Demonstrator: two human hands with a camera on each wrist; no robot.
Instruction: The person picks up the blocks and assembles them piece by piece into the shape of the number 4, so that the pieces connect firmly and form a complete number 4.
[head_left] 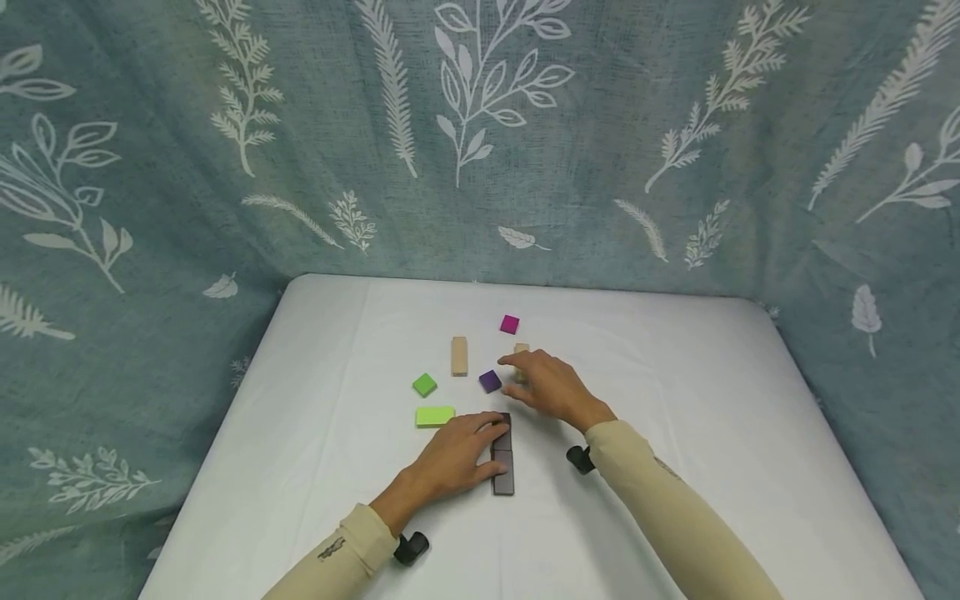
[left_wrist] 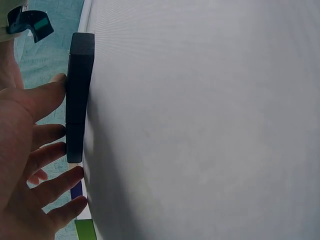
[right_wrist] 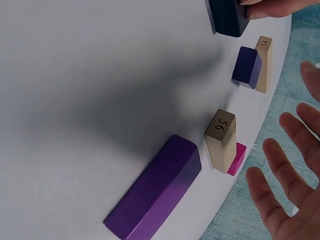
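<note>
Two dark blocks lie end to end near the table's middle. My left hand touches them: in the left wrist view its thumb meets the nearer dark block and some fingertips meet the farther one. My right hand is spread above the table, holding nothing, and partly covers a plain wooden block. That wooden block shows the number 56 in the right wrist view. A small dark purple block lies left of the right fingertips. A long purple block is hidden in the head view.
Left of the hands lie a lime block and a small green block. Farther back are another wooden block and a small magenta block. The white-covered table ends at a leaf-patterned curtain.
</note>
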